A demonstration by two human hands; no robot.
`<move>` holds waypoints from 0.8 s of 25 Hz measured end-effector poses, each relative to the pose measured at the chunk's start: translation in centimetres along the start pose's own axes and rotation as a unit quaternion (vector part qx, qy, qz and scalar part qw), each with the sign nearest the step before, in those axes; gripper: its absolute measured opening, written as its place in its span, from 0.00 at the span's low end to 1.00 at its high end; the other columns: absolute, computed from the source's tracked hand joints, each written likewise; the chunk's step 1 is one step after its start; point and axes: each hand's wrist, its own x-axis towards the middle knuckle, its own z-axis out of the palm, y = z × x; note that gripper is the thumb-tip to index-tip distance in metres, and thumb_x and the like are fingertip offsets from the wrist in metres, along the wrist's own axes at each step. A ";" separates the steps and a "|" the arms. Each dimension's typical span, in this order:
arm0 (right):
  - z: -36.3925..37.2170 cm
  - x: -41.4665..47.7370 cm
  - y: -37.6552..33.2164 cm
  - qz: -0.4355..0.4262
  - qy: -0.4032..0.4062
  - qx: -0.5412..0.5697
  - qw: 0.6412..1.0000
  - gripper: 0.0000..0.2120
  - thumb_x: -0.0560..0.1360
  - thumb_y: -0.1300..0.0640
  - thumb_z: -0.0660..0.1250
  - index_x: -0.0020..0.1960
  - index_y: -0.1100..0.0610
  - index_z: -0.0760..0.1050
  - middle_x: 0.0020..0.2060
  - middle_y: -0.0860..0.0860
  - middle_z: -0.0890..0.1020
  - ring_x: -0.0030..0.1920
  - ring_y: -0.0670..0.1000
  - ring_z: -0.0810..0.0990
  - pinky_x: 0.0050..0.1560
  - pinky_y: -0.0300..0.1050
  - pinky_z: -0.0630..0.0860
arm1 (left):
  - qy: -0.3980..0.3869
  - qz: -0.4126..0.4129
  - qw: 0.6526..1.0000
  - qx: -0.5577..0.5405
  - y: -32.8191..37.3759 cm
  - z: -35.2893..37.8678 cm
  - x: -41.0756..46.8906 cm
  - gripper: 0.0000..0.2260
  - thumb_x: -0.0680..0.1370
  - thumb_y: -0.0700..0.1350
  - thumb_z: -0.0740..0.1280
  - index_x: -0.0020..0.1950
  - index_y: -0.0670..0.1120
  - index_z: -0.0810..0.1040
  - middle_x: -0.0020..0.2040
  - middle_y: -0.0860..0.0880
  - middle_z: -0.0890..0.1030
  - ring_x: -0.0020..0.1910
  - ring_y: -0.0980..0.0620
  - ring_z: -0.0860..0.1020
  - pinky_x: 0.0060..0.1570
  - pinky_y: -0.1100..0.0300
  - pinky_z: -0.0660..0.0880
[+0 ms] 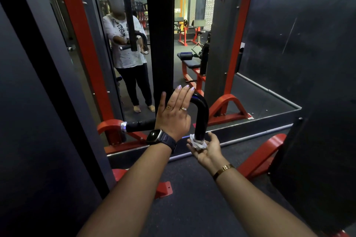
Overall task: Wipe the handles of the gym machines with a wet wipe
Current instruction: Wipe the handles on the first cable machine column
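Fingers of the left grip [173, 115] lie straight and flat against the black bent handle [202, 115] near its upper bend, holding nothing. Below, the right grip [207, 149], palm up with fingers loosely spread, cups a crumpled white wet wipe [196, 143] against the handle's lower end.

The wet wipe [196, 142] lies on the right hand [209, 152], beneath the handle [202, 115].

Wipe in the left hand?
No, the wipe sits in the right hand at the handle end; the left hand lies flat, holding nothing.
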 end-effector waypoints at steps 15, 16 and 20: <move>8.9 -7.2 -2.2 -0.611 -0.010 -0.434 0.662 0.16 0.77 0.60 0.61 0.63 0.54 0.77 0.59 0.51 0.81 0.57 0.49 0.80 0.60 0.47 0.76 | 0.012 0.001 1.000 0.021 0.3 0.5 -0.1 0.30 0.72 0.50 0.60 0.74 0.45 0.63 0.73 0.48 0.68 0.73 0.50 0.59 0.74 0.47 0.41; 8.8 -7.0 -1.7 -0.652 -0.019 -0.489 0.579 0.18 0.78 0.60 0.60 0.66 0.56 0.74 0.64 0.53 0.78 0.63 0.50 0.76 0.65 0.47 0.73 | 0.008 0.004 1.000 0.013 0.2 0.5 -0.1 0.29 0.74 0.52 0.57 0.74 0.43 0.64 0.72 0.47 0.69 0.73 0.49 0.59 0.74 0.47 0.40; 5.9 -4.5 -2.5 -0.750 -0.051 -0.574 0.324 0.20 0.79 0.67 0.59 0.70 0.65 0.67 0.70 0.61 0.68 0.72 0.55 0.66 0.70 0.52 0.66 | 0.007 -0.004 1.000 0.012 0.5 0.2 0.0 0.28 0.75 0.50 0.57 0.75 0.46 0.63 0.73 0.49 0.69 0.73 0.50 0.59 0.74 0.47 0.41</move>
